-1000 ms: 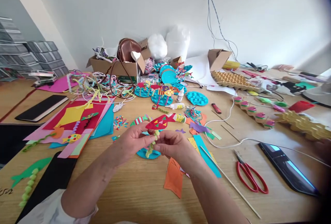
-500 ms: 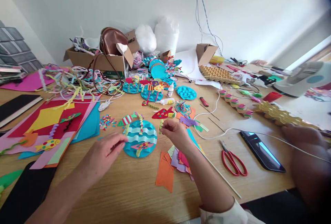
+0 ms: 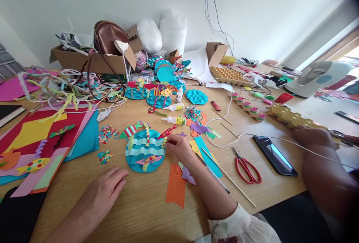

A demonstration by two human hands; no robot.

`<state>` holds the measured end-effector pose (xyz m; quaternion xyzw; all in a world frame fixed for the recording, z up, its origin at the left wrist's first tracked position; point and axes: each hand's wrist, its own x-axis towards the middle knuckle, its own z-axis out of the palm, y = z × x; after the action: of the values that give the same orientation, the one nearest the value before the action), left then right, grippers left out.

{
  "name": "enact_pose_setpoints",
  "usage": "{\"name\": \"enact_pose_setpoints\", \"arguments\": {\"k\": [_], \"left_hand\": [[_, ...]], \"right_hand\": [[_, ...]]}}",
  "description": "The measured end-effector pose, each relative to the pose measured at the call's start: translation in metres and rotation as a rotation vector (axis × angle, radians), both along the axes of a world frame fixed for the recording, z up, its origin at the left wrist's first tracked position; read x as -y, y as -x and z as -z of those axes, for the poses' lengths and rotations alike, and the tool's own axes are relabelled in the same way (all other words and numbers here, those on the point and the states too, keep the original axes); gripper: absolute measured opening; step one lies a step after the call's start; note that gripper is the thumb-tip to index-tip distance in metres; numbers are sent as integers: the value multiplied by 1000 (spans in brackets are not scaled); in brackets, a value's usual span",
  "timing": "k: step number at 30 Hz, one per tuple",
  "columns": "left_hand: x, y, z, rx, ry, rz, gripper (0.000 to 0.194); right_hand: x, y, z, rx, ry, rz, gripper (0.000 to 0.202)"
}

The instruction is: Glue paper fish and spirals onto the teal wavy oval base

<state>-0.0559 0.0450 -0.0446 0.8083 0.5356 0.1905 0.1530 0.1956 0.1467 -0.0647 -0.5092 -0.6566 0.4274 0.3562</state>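
Observation:
A round blue paper disc (image 3: 134, 163) with pale wavy strips lies on the table, carrying paper fish on twisted stems. At its right edge my right hand (image 3: 179, 148) pinches the yellow-green twisted stem of a red paper fish (image 3: 166, 133). The stem's foot is by the disc; whether it touches is hard to tell. My left hand (image 3: 105, 188) is low on the near left side of the disc, apart from it, fingers loosely stretched and holding nothing. A striped fish (image 3: 130, 131) and a pink spotted fish (image 3: 150, 159) are on the disc.
Glue bottles (image 3: 177, 120) lie behind the disc. Red-handled pliers (image 3: 247, 168), a phone (image 3: 275, 156) and a wooden stick (image 3: 232, 181) are on the right. Another person's hand (image 3: 314, 137) rests by a gold corrugated strip (image 3: 294, 117). Coloured paper sheets (image 3: 81, 123) spread at left.
My right hand has brought the red fish and its stem to the disc's right edge. My left hand has drawn back from the disc, down and left. The view has shifted slightly.

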Motion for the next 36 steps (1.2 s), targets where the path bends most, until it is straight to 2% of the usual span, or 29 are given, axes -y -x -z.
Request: {"name": "enact_pose_setpoints", "arguments": {"k": [9, 15, 25, 36], "left_hand": [[6, -1, 27, -28, -147, 40, 31], [4, -2, 24, -103, -184, 117, 32], [5, -5, 26, -138, -247, 124, 32], [6, -3, 29, -125, -202, 115, 30]], "right_hand": [[3, 4, 1, 110, -37, 20, 9], [5, 4, -2, 149, -43, 19, 7], [5, 4, -2, 143, -29, 13, 8], [4, 4, 0, 155, -35, 12, 7]]}}
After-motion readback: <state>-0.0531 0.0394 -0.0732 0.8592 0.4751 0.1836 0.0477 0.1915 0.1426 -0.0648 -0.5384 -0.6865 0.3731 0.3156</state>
